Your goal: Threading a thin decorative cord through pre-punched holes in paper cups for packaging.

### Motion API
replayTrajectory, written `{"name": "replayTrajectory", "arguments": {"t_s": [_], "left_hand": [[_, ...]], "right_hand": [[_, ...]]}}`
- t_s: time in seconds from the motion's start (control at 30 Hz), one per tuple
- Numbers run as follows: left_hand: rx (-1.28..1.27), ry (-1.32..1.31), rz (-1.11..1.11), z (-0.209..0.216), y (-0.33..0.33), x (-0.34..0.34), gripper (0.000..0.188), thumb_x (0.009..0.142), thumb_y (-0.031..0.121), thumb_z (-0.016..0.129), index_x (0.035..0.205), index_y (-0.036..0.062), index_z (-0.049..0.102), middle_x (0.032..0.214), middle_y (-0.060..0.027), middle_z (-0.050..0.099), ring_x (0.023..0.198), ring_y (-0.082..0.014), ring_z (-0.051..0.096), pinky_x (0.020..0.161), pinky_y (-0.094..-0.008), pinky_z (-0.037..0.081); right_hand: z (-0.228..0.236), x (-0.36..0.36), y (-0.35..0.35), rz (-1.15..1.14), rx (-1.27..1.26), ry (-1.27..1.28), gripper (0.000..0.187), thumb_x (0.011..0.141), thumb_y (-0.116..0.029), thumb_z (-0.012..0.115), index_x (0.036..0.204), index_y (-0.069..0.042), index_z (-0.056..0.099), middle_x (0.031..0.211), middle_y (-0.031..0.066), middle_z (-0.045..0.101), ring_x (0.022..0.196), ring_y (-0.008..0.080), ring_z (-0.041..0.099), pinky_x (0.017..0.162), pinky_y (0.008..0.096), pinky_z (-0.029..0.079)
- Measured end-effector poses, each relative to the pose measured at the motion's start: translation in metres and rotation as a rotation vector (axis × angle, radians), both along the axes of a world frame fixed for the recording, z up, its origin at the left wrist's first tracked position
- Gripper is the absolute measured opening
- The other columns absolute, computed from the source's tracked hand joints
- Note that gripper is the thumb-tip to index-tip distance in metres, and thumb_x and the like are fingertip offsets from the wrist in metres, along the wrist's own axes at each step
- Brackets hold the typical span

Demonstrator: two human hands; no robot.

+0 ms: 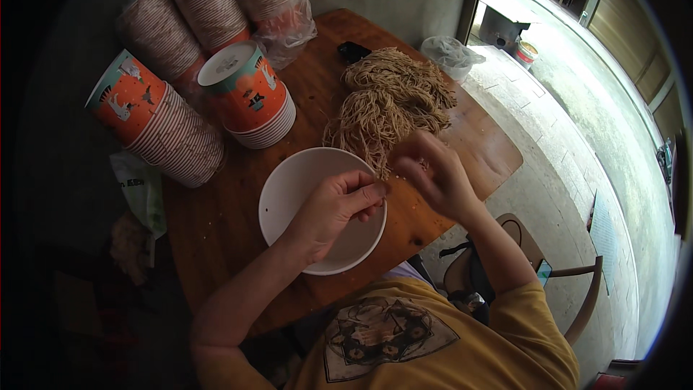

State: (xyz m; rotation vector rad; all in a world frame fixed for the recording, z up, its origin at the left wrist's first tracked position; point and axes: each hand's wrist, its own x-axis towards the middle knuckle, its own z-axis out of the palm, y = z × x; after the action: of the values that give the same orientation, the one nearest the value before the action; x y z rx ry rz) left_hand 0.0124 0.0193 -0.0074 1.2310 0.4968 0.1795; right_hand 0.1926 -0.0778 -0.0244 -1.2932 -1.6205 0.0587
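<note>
My left hand [338, 206] is over the white bowl [271, 209], its thumb and forefinger pinched together near the bowl's right rim. Whatever lies between those fingertips is too small to make out. Just to the right, my right hand [437, 177] is raised over the table with its fingers curled inward. Motion blur smears its fingertips, so their hold is unclear. Beyond both hands lies a tangled heap of thin tan strands [393, 90], its loose ends reaching down to the bowl's far right edge. A small dark speck shows on the bowl's inner left wall.
Upside-down orange paper tubs stand in a short stack [253, 101] and a leaning stack [155, 119]. Plastic-wrapped stacks [209, 3] are behind them. A clear plastic bag [451, 56] sits at the wooden table's [498, 155] far right edge. A chair [581, 303] is at right.
</note>
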Motion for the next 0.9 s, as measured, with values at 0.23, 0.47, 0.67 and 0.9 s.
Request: {"name": "replayTrajectory", "arguments": {"t_s": [0.23, 0.47, 0.67, 0.9], "left_hand": [[-0.037, 0.005, 0.016, 0.002, -0.001, 0.003, 0.018, 0.095, 0.021, 0.057, 0.101, 0.0045, 0.062, 0.088, 0.0016, 0.060, 0.078, -0.0045, 0.052, 0.072, -0.0201, 0.042], [-0.013, -0.010, -0.006, -0.001, 0.000, 0.002, 0.017, 0.096, 0.019, 0.056, 0.103, 0.0049, 0.061, 0.089, 0.0009, 0.060, 0.080, -0.0049, 0.052, 0.074, -0.0202, 0.042], [0.014, -0.045, 0.000, -0.006, 0.000, 0.003, 0.016, 0.097, 0.016, 0.053, 0.104, 0.0042, 0.060, 0.091, 0.0007, 0.059, 0.081, -0.0049, 0.052, 0.075, -0.0204, 0.043], [0.167, -0.051, -0.023, -0.002, -0.005, 0.003, 0.016, 0.097, 0.013, 0.053, 0.106, 0.0022, 0.059, 0.091, 0.0014, 0.057, 0.082, -0.0045, 0.051, 0.076, -0.0197, 0.043]], "right_hand": [[-0.008, -0.016, -0.020, -0.097, 0.001, -0.139, 0.018, 0.079, -0.014, 0.072, 0.087, -0.007, 0.057, 0.081, 0.0046, 0.058, 0.073, 0.0232, 0.060, 0.060, 0.0334, 0.049], [-0.005, -0.022, -0.021, -0.117, -0.198, 0.119, 0.013, 0.085, -0.011, 0.066, 0.090, -0.004, 0.056, 0.077, 0.0081, 0.058, 0.072, 0.0223, 0.061, 0.060, 0.0313, 0.048], [-0.015, -0.015, -0.016, 0.039, -0.320, 0.512, 0.012, 0.087, -0.007, 0.061, 0.097, -0.003, 0.057, 0.086, 0.0081, 0.062, 0.080, 0.0212, 0.063, 0.067, 0.0305, 0.049], [-0.010, 0.000, 0.003, 0.132, -0.045, -0.035, 0.012, 0.086, -0.002, 0.058, 0.097, -0.004, 0.059, 0.108, 0.0086, 0.059, 0.104, 0.0243, 0.056, 0.078, 0.0337, 0.050]]}}
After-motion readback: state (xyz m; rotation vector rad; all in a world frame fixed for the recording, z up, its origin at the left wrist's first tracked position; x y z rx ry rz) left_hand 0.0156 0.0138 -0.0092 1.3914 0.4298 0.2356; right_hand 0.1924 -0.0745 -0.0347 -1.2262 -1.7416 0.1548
